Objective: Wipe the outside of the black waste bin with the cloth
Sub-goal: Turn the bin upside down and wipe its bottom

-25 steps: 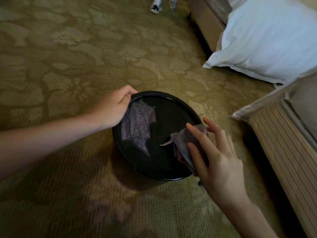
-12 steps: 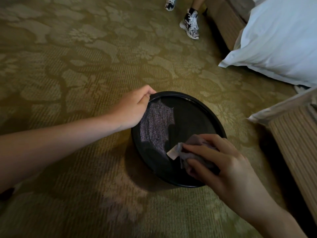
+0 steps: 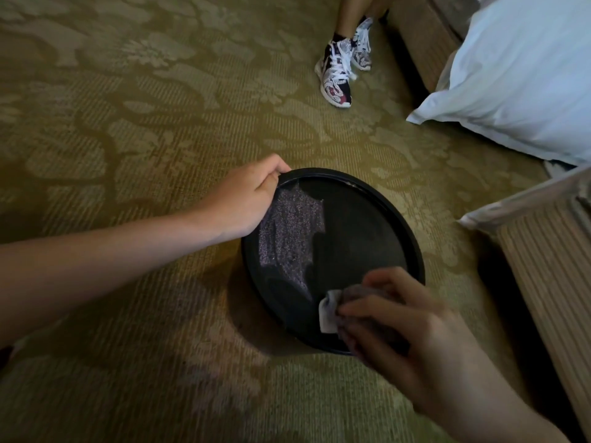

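The round black waste bin [image 3: 377, 199] stands on the patterned carpet, seen from above, with a shiny speckled patch on its inner wall. My left hand [image 3: 248, 199] grips the bin's far left rim, thumb over the edge. My right hand [image 3: 403, 334] holds a grey cloth [image 3: 329, 310] bunched under its curled fingers and presses it on the near right rim. A pale corner of the cloth sticks out to the left of my fingers. The bin's outer wall is mostly hidden from this angle.
Another person's feet in patterned sneakers [image 3: 335, 75] stand on the carpet beyond the bin. A white pillow [image 3: 518, 78] lies at the upper right. A striped upholstered furniture edge [image 3: 550, 270] runs along the right, close to the bin.
My right hand has curled over the cloth and slid it toward me along the bin's right rim. The view tilted up, bringing the other person's feet into sight. My left hand kept its grip.
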Action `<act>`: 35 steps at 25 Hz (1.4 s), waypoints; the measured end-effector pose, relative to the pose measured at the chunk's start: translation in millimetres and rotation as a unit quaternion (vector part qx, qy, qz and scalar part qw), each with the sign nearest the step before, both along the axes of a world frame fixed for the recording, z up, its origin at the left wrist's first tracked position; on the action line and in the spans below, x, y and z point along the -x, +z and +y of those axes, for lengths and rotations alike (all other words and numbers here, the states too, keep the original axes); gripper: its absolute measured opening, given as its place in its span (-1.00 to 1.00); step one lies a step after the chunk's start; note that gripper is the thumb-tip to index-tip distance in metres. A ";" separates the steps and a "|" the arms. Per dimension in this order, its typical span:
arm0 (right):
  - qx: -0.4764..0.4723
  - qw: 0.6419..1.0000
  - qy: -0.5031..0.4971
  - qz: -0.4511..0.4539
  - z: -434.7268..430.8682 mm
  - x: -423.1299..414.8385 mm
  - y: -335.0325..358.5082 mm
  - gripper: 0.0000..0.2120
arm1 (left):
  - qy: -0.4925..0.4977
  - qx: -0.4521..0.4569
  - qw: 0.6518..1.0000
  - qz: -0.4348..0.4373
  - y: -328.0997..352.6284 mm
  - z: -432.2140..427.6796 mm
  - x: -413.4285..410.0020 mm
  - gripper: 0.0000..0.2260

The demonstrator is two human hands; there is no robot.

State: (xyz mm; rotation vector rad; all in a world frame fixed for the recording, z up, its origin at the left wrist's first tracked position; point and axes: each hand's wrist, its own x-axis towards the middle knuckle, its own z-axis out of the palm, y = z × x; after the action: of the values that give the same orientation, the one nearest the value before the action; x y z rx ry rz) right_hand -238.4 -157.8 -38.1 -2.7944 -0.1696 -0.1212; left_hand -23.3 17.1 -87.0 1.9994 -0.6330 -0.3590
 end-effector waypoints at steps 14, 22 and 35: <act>-0.001 1.000 0.022 -0.004 12.4 -28.1 -3.3 -0.88 | -0.005 -0.005 1.000 0.012 2.6 0.8 -1.4 -0.75; 0.072 0.986 -0.128 -0.074 -21.0 -150.4 -17.2 -0.83 | 0.000 -0.003 1.000 -0.006 1.0 -2.5 -4.4 -0.76; 0.047 0.993 -0.054 -0.091 -1.5 -134.6 -19.6 -0.85 | 0.006 -0.007 1.000 -0.001 1.6 -2.2 -1.9 -0.76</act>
State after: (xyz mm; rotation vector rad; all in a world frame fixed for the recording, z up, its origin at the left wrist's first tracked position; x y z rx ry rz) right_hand -103.8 -159.3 -57.6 -2.8838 -0.0701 -0.4061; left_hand -21.5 14.9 -85.4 2.0154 -0.6211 -0.3554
